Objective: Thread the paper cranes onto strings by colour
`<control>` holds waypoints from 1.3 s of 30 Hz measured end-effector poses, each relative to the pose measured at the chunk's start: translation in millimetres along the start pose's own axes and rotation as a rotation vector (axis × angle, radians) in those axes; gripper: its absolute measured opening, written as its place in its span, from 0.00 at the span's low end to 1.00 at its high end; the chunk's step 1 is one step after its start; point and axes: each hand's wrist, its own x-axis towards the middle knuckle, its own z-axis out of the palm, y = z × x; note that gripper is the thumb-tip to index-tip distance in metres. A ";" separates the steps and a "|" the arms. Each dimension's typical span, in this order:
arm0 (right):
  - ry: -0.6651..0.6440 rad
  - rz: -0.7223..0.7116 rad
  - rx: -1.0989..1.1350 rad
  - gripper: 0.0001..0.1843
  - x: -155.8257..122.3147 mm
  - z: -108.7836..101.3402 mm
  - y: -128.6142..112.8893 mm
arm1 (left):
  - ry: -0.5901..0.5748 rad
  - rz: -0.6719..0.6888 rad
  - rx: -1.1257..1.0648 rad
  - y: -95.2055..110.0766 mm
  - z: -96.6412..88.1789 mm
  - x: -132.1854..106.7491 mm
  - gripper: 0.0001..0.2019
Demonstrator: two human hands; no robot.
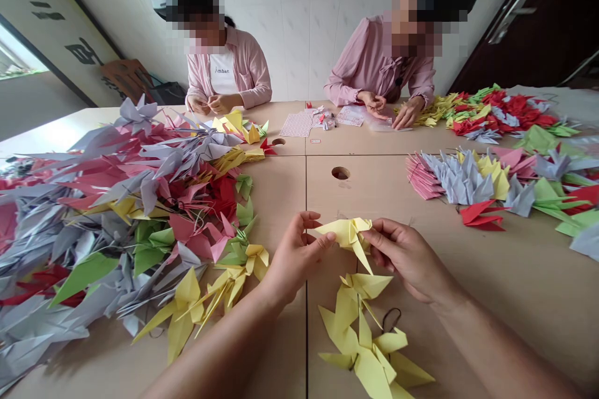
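A yellow paper crane (349,234) hangs between my two hands above the tan table (491,274). My left hand (294,255) pinches its left wing tip with thumb and forefinger. My right hand (407,255) grips its right side, fingers closed on the paper. Directly below, a string of yellow cranes (369,343) trails toward me across the table. A dark loop of thread (390,319) lies beside that string.
A big heap of grey, pink, red, green and yellow cranes (121,212) fills the left of the table. Rows of folded cranes (496,181) lie at right, with another pile (496,109) behind. Two people in pink shirts sit opposite, hands on small papers (299,124). A cable hole (340,173) sits mid-table.
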 end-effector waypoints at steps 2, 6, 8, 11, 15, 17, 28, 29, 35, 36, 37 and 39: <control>0.010 0.009 0.043 0.17 -0.5 1.7 -0.5 | -0.029 -0.052 -0.058 -0.5 2.2 -1.9 0.22; -0.025 0.037 0.088 0.16 -1.5 4.5 0.2 | -0.109 -0.058 -0.120 -1.9 7.2 -4.5 0.19; -0.051 0.035 0.085 0.16 -2.2 5.5 0.7 | -0.119 -0.052 -0.100 -1.2 8.8 -5.0 0.16; -0.110 0.034 0.065 0.15 -3.4 6.8 1.5 | -0.093 -0.057 -0.061 0.9 10.0 -5.4 0.14; -0.166 0.016 -0.004 0.15 -4.3 7.9 3.6 | -0.046 -0.047 -0.071 2.6 11.3 -6.0 0.12; -0.175 0.007 -0.035 0.16 -4.2 8.5 4.8 | -0.052 -0.037 -0.109 2.9 12.4 -6.2 0.12; -0.214 -0.008 -0.136 0.15 -4.2 9.0 5.6 | -0.080 -0.090 -0.333 -3.8 13.9 -3.0 0.10; -0.217 -0.001 -0.128 0.15 -4.3 8.8 5.6 | -0.080 -0.098 -0.349 -4.3 13.6 -2.7 0.10; -0.224 0.040 -0.114 0.16 -5.2 9.9 4.1 | -0.090 -0.120 -0.400 -3.0 12.8 -2.4 0.10; -0.224 0.045 -0.116 0.16 -5.3 10.2 3.9 | -0.089 -0.121 -0.397 -2.4 12.8 -2.5 0.10; -0.224 0.051 -0.114 0.16 -5.3 10.3 3.8 | -0.088 -0.120 -0.394 -1.7 12.9 -2.6 0.10; -0.225 0.064 -0.103 0.16 -5.0 10.3 4.1 | -0.084 -0.115 -0.383 -0.6 13.2 -2.8 0.10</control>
